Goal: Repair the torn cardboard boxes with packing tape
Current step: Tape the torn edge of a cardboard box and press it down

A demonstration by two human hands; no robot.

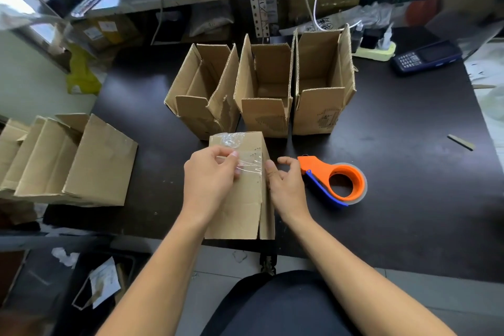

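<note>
Head view: three open boxes [261, 87] stand in a row at the back of your dark table [409, 172], one taped box [240, 185] lies at the near edge, long axis running away from you. Your left hand [210, 174] pinches the clear tape [249, 165] on it; your right hand [286, 185] touches its right edge, fingers loosely curled. One orange tape dispenser [335, 180] just right, bare tabletop beyond.

open cardboard boxes [266, 90]: 3 | box being taped [240, 194]: 1 | flattened boxes [68, 161]: 1 stack | tape dispenser [335, 181]: 1 | hands [210, 174]: 2
</note>
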